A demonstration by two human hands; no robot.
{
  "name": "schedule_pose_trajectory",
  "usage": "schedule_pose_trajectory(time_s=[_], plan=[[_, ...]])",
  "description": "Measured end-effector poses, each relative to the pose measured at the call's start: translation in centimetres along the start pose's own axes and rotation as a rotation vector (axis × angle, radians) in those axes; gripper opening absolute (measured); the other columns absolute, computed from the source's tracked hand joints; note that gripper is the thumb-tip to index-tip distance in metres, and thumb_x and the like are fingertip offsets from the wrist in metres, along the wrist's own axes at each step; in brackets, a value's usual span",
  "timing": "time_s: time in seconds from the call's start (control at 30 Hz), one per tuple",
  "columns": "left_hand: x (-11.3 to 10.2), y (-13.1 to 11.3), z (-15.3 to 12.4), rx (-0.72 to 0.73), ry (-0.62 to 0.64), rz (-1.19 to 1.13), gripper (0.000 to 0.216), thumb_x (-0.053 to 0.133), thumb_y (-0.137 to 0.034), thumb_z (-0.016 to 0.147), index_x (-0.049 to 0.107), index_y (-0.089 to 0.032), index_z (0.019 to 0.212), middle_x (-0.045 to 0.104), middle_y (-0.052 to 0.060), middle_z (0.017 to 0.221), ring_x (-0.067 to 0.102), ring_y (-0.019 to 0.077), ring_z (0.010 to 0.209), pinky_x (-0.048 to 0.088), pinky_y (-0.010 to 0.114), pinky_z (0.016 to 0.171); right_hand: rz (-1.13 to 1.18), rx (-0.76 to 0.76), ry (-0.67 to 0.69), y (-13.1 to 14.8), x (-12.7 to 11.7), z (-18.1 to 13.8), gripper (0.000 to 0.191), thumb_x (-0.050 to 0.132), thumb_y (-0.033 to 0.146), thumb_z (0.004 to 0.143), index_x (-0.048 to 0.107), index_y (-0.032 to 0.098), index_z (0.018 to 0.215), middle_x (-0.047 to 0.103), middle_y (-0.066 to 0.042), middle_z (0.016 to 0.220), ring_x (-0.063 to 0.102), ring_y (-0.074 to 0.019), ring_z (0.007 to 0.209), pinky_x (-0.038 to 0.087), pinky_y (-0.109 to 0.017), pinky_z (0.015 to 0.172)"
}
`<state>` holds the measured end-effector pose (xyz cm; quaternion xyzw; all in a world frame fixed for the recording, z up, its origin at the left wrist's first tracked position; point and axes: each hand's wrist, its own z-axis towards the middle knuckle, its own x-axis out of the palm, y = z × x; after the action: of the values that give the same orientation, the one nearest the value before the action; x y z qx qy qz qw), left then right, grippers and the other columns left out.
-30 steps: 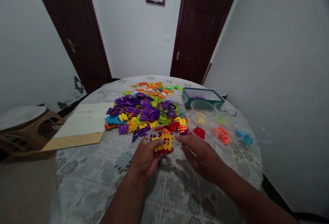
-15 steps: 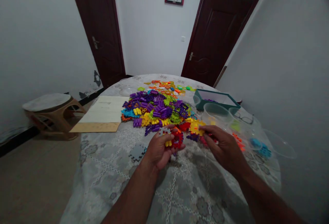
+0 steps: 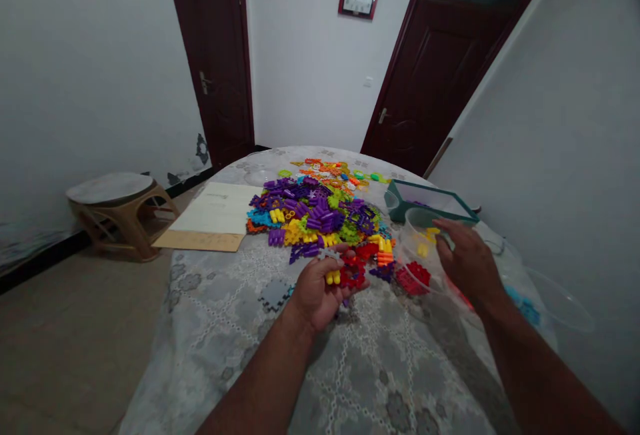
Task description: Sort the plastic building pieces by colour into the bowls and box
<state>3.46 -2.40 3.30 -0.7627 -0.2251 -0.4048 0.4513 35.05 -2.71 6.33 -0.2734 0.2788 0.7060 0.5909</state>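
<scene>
My left hand [image 3: 316,290] is closed round a small cluster of joined blocks [image 3: 345,274], grey, yellow and red, held just above the table [image 3: 360,368]. My right hand [image 3: 467,258] hovers over a clear bowl [image 3: 414,222] that holds yellow pieces. Its fingers are loosely apart, and a yellow piece [image 3: 432,230] lies right at the fingertips. A big pile of purple, yellow, green and orange blocks [image 3: 315,215] lies behind my left hand.
A teal box [image 3: 431,197] stands behind the bowl. Red pieces [image 3: 413,276] sit in another clear dish, blue ones [image 3: 523,307] farther right by a clear lid [image 3: 563,300]. A grey flat piece [image 3: 275,293], a cardboard sheet [image 3: 213,216] and a stool [image 3: 117,205] lie to the left.
My right hand took the yellow block from the cluster and moved right and away, to above the bowl. My left hand kept the rest. The camera turned left.
</scene>
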Motion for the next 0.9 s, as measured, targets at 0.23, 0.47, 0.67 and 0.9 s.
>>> schedule_pose_trajectory(time_s=[0.23,0.47,0.67,0.9], plan=[[0.3,0.3,0.0,-0.055,0.064,-0.033,0.052,0.072,-0.01,0.074,0.068,-0.02,0.125,0.077,0.012,0.107,0.075,0.0249,0.088,0.061,0.035,0.071,0.437,-0.293,0.283,12.5,-0.4,-5.1,0.038,0.051,0.016,0.104,0.065,0.028,0.137,0.064,-0.011,0.145,0.065,-0.0248,0.129,0.059,-0.047,0.104],[0.1,0.2,0.0,-0.116,0.053,-0.056,0.048,0.067,-0.011,0.077,0.067,-0.015,0.124,0.077,0.013,0.106,0.075,0.0259,0.089,0.062,0.039,0.076,0.484,-0.281,0.197,12.8,0.8,-5.7,0.029,0.053,0.018,0.104,0.07,0.027,0.125,0.074,-0.01,0.126,0.072,-0.0235,0.115,0.061,-0.042,0.097],[0.1,-0.1,-0.5,-0.124,0.067,-0.082,0.037,0.068,-0.013,0.079,0.069,-0.016,0.116,0.076,0.014,0.114,0.073,0.0346,0.113,0.057,0.059,0.097,0.308,0.156,0.015,9.3,-2.0,-4.8,0.034,0.059,0.037,0.102,0.067,0.023,0.133,0.078,-0.01,0.111,0.076,-0.0241,0.09,0.06,-0.038,0.08],[0.2,-0.1,-0.7,-0.104,0.08,-0.018,0.03,0.068,-0.017,0.087,0.07,-0.016,0.116,0.075,0.015,0.119,0.074,0.0337,0.109,0.055,0.062,0.098,0.017,0.317,-0.008,3.1,-1.7,-4.3,0.041,0.054,0.042,0.099,0.07,0.019,0.129,0.078,-0.012,0.106,0.073,-0.0278,0.087,0.056,-0.042,0.083]])
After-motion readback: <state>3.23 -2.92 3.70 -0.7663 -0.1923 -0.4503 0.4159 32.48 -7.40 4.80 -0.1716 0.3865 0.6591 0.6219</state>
